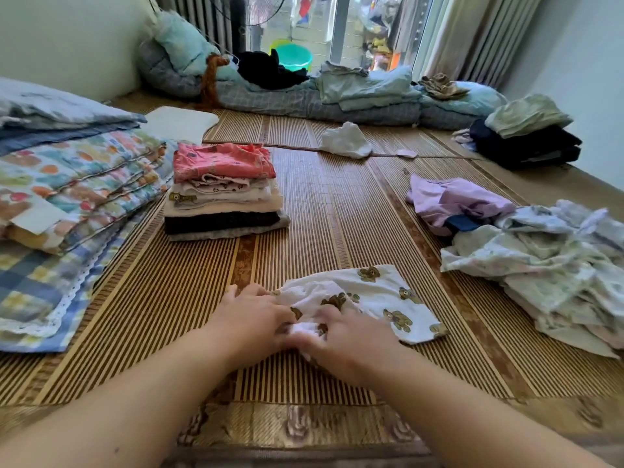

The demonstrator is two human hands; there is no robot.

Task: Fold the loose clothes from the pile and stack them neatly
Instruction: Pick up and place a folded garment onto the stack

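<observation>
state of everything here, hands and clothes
bear-print garment: bunched, half spread on mat
left hand: grips the garment's left edge
right hand: grips its bunched middle
folded stack: neat, pink piece on top
loose pile: crumpled, unfolded
lilac garment: crumpled, beside pile
white cloth: loose, farther off
</observation>
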